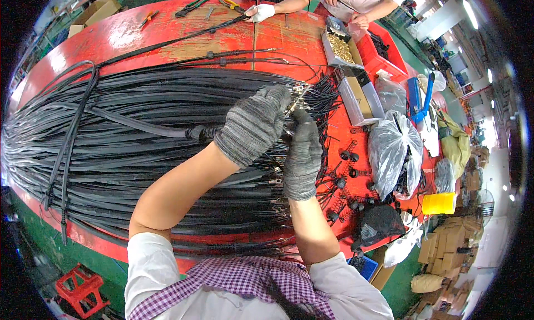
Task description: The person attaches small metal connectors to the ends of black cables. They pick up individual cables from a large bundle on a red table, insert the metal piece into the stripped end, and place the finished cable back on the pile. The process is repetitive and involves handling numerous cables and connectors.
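My left hand point(253, 122), in a grey knitted glove, is closed around the end of a thick black cable point(144, 124) with a ribbed sleeve. Silver metal terminals point(300, 96) stick out beyond its fingers. Just to the right, my right hand point(303, 158), gloved the same way, has its fingers pressed together below these terminals; what they pinch is too small to make out. Under both forearms lies a wide bundle of black cables point(139, 172), with bare wire ends and lugs toward the right.
Black coiled pieces point(353, 154) lie right of my hands on the red table point(125, 36). Beyond are a box of brass parts point(340, 47), a red crate point(398, 68), a plastic bag point(389, 153) and a blue tool point(416, 100). Across the table, a co-worker's gloved hand point(260, 12) holds a cable.
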`<state>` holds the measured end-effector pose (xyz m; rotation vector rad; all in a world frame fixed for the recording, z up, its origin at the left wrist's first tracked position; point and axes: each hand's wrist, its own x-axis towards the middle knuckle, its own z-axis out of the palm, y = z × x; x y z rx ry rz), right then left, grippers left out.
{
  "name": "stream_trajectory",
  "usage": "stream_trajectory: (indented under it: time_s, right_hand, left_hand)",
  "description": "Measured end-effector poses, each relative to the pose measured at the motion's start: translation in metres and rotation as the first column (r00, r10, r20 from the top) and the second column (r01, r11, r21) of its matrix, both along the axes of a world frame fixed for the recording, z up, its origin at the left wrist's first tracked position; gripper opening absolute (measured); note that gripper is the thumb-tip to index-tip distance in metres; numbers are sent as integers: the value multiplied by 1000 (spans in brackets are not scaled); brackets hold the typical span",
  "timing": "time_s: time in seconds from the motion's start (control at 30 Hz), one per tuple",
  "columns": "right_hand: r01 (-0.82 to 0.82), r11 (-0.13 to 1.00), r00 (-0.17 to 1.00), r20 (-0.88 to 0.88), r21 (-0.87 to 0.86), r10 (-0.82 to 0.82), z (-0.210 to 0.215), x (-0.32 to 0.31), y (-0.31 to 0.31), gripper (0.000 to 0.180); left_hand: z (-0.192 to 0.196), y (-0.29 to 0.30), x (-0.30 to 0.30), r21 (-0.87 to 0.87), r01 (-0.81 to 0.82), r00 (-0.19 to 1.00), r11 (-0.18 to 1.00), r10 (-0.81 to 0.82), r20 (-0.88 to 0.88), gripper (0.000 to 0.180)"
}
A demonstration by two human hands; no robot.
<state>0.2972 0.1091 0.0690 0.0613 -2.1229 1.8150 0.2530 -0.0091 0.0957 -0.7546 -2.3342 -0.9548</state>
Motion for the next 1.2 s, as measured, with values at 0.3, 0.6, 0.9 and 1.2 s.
stream_trajectory:
  time_s: [0.3, 0.6, 0.9, 1.2]
  right_hand:
    - [-215, 864, 964, 43, -455, 262, -19, -11, -8, 23]
    - [-80, 997, 990, -118, -7, 79, -12, -9, -11, 21]
    - [344, 734, 850, -527, 585, 21, -24, -10, -9, 43]
    - [2, 974, 999, -38, -227, -11, -1, -7, -22, 10]
  left_hand:
    - [0, -4, -5, 21, 52, 998, 998, -52, -21, 23]
    - [11, -14, -6, 69, 149, 983, 986, -156, 98, 22]
    - [13, -26, -8, 9, 248, 966, 969, -248, 75, 23]
    - [14, -37, 2, 79, 394, 878, 916, -400, 263, 40]
